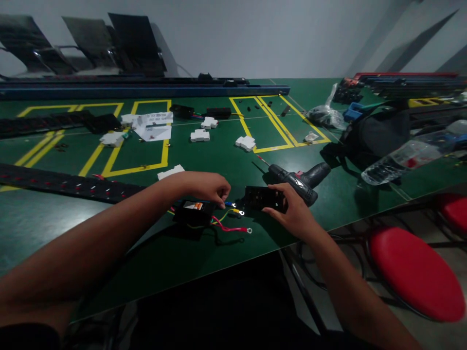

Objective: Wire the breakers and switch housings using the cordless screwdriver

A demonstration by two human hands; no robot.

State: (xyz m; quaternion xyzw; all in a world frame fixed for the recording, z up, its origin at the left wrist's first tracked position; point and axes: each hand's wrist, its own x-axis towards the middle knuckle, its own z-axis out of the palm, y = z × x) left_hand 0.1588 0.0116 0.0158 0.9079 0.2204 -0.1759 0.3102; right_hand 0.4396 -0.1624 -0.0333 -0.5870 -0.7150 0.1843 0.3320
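Note:
My left hand [215, 188] is closed in a pinch above a small black box [193, 213] with a label on top. At its fingertips is a blue-sleeved wire [229, 204] ending in a ring terminal. A yellow-green wire [236, 212] and a red wire [233, 229], both with ring terminals, run from the box and lie loose. My right hand [292, 209] grips a black rectangular part [264, 198] between thumb and fingers, just right of the terminals. Behind that hand lies a black cordless screwdriver [299, 179], its bit pointing up-left.
A long black strip [73, 184] lies to the left, partly behind my left arm. White breaker-like modules [245, 143] and paper sheets [153, 127] sit further back. On the right are a black bag [379, 129], a plastic bottle [401, 160] and a red stool [416, 272].

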